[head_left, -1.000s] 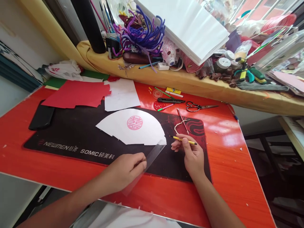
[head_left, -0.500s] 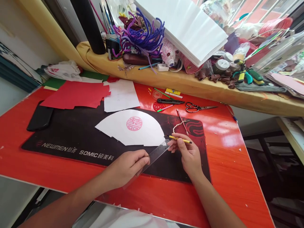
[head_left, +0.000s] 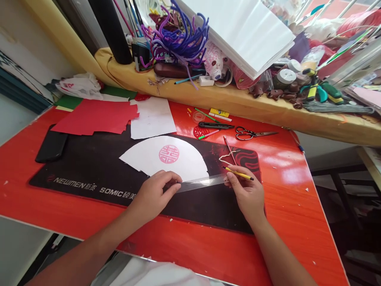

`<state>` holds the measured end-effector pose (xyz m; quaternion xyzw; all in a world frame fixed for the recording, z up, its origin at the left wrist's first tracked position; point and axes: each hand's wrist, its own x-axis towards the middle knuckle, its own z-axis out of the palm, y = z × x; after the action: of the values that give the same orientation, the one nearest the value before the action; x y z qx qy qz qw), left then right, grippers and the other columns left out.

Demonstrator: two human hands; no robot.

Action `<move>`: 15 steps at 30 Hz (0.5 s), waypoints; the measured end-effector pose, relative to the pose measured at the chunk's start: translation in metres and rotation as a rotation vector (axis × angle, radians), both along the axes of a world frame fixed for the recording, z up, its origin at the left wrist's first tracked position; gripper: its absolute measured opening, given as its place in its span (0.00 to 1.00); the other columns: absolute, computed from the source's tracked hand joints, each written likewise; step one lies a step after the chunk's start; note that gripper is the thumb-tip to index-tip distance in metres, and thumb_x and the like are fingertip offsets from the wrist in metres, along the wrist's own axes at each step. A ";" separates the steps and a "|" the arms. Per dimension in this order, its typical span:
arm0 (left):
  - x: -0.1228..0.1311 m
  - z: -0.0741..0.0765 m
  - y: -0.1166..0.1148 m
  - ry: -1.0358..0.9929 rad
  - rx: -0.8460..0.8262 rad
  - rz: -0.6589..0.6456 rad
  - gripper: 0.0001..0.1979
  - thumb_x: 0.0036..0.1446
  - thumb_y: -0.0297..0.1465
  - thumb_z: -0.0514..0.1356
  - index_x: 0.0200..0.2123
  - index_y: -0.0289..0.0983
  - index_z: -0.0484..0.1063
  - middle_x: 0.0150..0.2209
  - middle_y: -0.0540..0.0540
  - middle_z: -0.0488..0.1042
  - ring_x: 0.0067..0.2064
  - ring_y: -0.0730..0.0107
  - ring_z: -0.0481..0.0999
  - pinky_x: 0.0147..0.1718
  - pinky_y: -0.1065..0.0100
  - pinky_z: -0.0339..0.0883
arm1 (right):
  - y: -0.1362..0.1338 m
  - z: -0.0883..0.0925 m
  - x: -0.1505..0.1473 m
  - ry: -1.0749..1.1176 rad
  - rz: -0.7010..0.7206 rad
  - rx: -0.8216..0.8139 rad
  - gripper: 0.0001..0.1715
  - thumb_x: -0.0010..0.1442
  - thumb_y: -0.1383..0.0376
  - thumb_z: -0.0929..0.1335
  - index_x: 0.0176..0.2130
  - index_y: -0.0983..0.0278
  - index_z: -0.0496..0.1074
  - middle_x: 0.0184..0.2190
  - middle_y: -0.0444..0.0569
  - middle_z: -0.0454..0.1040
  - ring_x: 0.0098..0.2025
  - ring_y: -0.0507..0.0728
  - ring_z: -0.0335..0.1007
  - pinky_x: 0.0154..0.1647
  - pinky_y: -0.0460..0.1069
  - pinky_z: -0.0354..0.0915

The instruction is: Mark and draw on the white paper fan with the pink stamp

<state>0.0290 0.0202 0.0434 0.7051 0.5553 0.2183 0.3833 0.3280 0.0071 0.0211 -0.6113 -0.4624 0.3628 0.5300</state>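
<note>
The left hand (head_left: 154,194) is reaching forward palm-down, fingers together, pinching the ruler's (head_left: 205,183) left end. The ruler is lying along the fan paper's (head_left: 149,157) lower edge. The right hand (head_left: 248,194) is pinching the pencil (head_left: 239,174) and touching the ruler's right end.

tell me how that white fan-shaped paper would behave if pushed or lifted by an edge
Probably floppy: the fan-shaped paper is a thin sheet lying flat on the black mat, so a lifted edge would likely droop. Likely light and apt to slide if pushed; the left hand holds the clear ruler along its lower edge, which may pin it.
</note>
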 end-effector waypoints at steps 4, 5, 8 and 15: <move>0.004 -0.015 0.005 0.113 0.231 -0.077 0.12 0.76 0.34 0.56 0.42 0.42 0.80 0.40 0.48 0.83 0.44 0.59 0.78 0.47 0.58 0.68 | 0.000 -0.010 0.010 -0.257 0.039 0.025 0.15 0.69 0.51 0.77 0.50 0.57 0.86 0.45 0.52 0.88 0.36 0.59 0.84 0.33 0.51 0.80; 0.005 -0.019 0.006 0.153 0.285 -0.096 0.12 0.77 0.32 0.56 0.43 0.41 0.79 0.40 0.47 0.84 0.44 0.58 0.78 0.47 0.57 0.67 | 0.000 -0.012 0.012 -0.325 0.048 0.035 0.15 0.70 0.52 0.76 0.51 0.57 0.86 0.46 0.52 0.88 0.38 0.60 0.85 0.34 0.51 0.80; 0.007 -0.026 0.007 0.263 0.417 -0.140 0.12 0.78 0.30 0.55 0.44 0.40 0.79 0.39 0.47 0.84 0.42 0.57 0.76 0.45 0.56 0.64 | 0.000 -0.019 0.019 -0.454 0.041 0.081 0.15 0.72 0.54 0.75 0.53 0.58 0.86 0.46 0.52 0.89 0.44 0.62 0.87 0.41 0.53 0.81; 0.008 -0.028 0.002 0.317 0.487 -0.115 0.12 0.79 0.29 0.54 0.44 0.39 0.78 0.39 0.47 0.83 0.40 0.60 0.77 0.42 0.58 0.64 | -0.004 -0.022 0.019 -0.504 0.044 0.194 0.12 0.75 0.58 0.73 0.54 0.57 0.84 0.46 0.52 0.90 0.48 0.64 0.89 0.51 0.57 0.82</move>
<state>0.0370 0.0224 0.0150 0.8318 0.4987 0.2103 0.1233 0.3466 0.0027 -0.0005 -0.6185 -0.6253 0.1646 0.4465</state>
